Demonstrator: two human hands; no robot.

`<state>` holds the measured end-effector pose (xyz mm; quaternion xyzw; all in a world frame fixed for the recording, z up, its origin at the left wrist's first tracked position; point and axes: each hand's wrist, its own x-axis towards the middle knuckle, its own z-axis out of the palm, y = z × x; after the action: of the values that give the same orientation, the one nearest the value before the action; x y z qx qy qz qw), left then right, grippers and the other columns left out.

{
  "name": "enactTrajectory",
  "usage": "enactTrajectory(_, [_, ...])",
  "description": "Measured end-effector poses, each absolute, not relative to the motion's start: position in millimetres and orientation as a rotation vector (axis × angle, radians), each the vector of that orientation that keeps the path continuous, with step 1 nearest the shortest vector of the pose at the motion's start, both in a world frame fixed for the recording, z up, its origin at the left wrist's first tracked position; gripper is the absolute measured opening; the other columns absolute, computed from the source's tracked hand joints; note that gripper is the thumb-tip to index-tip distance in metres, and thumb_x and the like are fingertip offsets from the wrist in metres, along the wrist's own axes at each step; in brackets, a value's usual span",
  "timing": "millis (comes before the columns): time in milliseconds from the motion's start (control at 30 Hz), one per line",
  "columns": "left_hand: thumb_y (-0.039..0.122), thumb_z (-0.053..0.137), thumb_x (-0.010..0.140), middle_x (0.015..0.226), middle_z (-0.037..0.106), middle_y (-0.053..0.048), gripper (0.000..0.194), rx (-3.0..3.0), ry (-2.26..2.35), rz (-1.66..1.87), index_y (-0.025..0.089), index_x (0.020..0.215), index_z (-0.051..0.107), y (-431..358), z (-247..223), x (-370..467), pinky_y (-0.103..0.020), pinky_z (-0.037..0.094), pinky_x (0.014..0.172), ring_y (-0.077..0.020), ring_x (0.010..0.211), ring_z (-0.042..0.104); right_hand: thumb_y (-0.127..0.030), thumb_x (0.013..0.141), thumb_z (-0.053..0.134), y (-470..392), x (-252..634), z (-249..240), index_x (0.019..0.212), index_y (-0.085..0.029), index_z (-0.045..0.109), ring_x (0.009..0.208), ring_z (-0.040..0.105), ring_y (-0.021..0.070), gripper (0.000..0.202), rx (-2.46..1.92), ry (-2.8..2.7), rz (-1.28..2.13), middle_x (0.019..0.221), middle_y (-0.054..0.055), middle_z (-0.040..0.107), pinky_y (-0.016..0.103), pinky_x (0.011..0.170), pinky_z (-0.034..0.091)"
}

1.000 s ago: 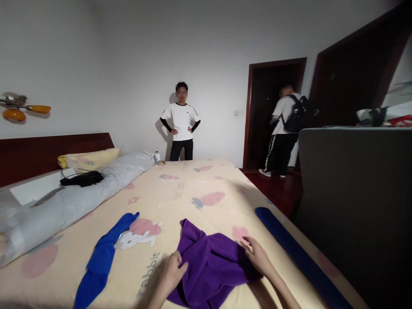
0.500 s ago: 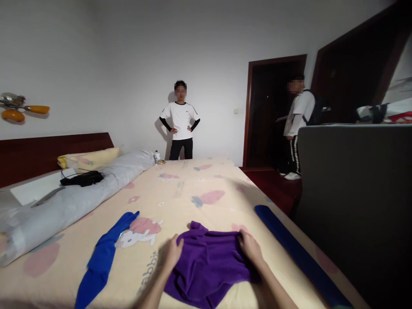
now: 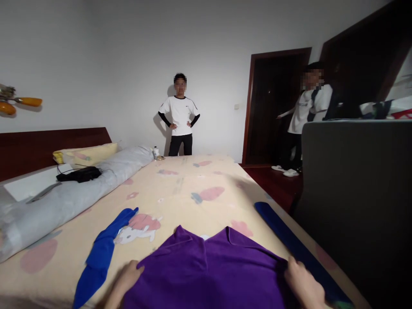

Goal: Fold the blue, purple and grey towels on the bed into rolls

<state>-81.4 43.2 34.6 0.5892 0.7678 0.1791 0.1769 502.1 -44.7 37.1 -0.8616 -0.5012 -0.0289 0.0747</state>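
A purple cloth [image 3: 206, 272] is spread between my hands at the near edge of the bed, with two raised points and a V-shaped dip along its far edge. Its lower part runs out of view, and I cannot tell what kind of garment it is. My left hand [image 3: 128, 277] pinches its left edge. On the other side, my right hand [image 3: 302, 279] grips the right edge, close to a long dark blue folded strip [image 3: 296, 249]. A twisted bright blue cloth [image 3: 104, 255] lies left of my left hand.
The bed [image 3: 180, 189] has a patterned cream sheet. Along its left side lies a grey wrapped roll [image 3: 86, 186] with a black item [image 3: 79, 174] on top. One person [image 3: 180, 116] stands behind the bed, another person [image 3: 309, 111] by the door. A dark panel [image 3: 354, 184] borders the right.
The bunched purple cloth has been pulled wide and nearer to me, my hands moving apart with it. The person by the door has turned toward the bed.
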Motion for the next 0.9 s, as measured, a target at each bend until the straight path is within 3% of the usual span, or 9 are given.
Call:
enactTrajectory(67, [0.015,0.059,0.074,0.104,0.073,-0.011,0.027,1.826,2.204,0.418,0.018,0.1,0.067,41.3,41.6,-65.7,-0.033,0.046,0.091,-0.0283,0.109,0.064,-0.008,0.083,0.037,-38.7,488.1,42.9,0.111,-0.013,0.064,0.098,0.065,0.0332,0.039,-2.452,-1.626,-0.399,0.112,0.021,0.065,0.042,0.073,0.05])
enactTrajectory(133, [0.009,0.055,0.076,0.112,0.068,-0.011,0.032,2.063,2.164,0.442,0.018,0.106,0.063,43.4,55.6,-36.6,-0.031,0.043,0.094,-0.0241,0.111,0.061,-0.007,0.082,0.04,-25.0,466.9,51.1,0.116,-0.015,0.062,0.107,0.062,0.0317,0.041,-2.256,-1.762,-0.471,0.122,0.019,0.061,0.042,0.084,0.048])
enactTrajectory(267, [0.014,0.049,0.087,0.11,0.065,-0.007,0.023,2.381,1.925,0.565,0.022,0.105,0.061,58.7,75.3,33.5,-0.03,0.042,0.093,-0.0207,0.107,0.06,-0.023,0.092,0.039,11.3,413.7,59.8,0.109,-0.019,0.061,0.095,0.067,0.0216,0.029,-2.06,-1.904,0.023,0.11,0.011,0.068,0.031,0.081,0.048])
enactTrajectory(367, [0.026,0.053,0.089,0.114,0.064,-0.01,0.027,2.425,1.864,0.564,0.02,0.114,0.061,74.0,68.9,69.6,-0.038,0.039,0.1,-0.026,0.113,0.057,-0.037,0.093,0.045,33.9,383.1,55.3,0.113,-0.02,0.059,0.092,0.069,0.0255,0.029,-2.178,-1.801,0.213,0.102,0.011,0.071,0.033,0.075,0.049])
enactTrajectory(500, [0.026,0.064,0.081,0.117,0.064,-0.012,0.027,2.353,1.801,0.598,0.021,0.107,0.066,89.7,52.7,83.8,-0.044,0.035,0.104,-0.031,0.118,0.053,-0.028,0.09,0.051,52.9,375.1,47.0,0.111,-0.015,0.062,0.096,0.069,0.0305,0.027,-2.217,-1.703,0.245,0.1,0.017,0.072,0.038,0.081,0.049])
enactTrajectory(600, [0.018,0.059,0.08,0.109,0.066,-0.008,0.018,2.285,1.759,0.711,0.023,0.095,0.069,100.1,50.9,74.5,-0.039,0.038,0.1,-0.0268,0.111,0.057,-0.024,0.091,0.046,62.0,394.3,47.6,0.099,-0.016,0.067,0.097,0.069,0.0294,0.024,-2.176,-1.61,0.315,0.1,0.017,0.072,0.037,0.083,0.049])
enactTrajectory(700, [0.022,0.051,0.085,0.093,0.067,-0.007,0.018,2.112,1.79,0.892,0.022,0.082,0.068,115.9,56.9,52.1,-0.032,0.044,0.09,-0.0231,0.098,0.061,-0.028,0.09,0.045,71.5,428.0,54.3,0.094,-0.017,0.069,0.096,0.07,0.0263,0.026,-2.111,-1.479,0.43,0.095,0.014,0.074,0.032,0.078,0.05])
enactTrajectory(833, [0.033,0.049,0.086,0.067,0.061,-0.003,0.03,1.752,1.858,1.145,0.021,0.059,0.057,142.2,66.4,10.0,-0.028,0.046,0.074,-0.021,0.078,0.061,-0.029,0.086,0.046,89.1,472.4,65.4,0.084,-0.015,0.068,0.066,0.072,0.0227,0.026,-2.026,-1.259,0.645,0.067,0.011,0.073,0.028,0.057,0.051])
enactTrajectory(900, [0.036,0.054,0.081,0.059,0.058,0.0,0.03,1.572,1.847,1.232,0.021,0.055,0.053,152.2,69.2,-9.7,-0.027,0.046,0.066,-0.0196,0.069,0.06,-0.029,0.084,0.049,97.9,486.9,69.0,0.082,-0.014,0.067,0.061,0.072,0.0215,0.023,-1.948,-1.166,0.718,0.068,0.011,0.073,0.026,0.052,0.051])
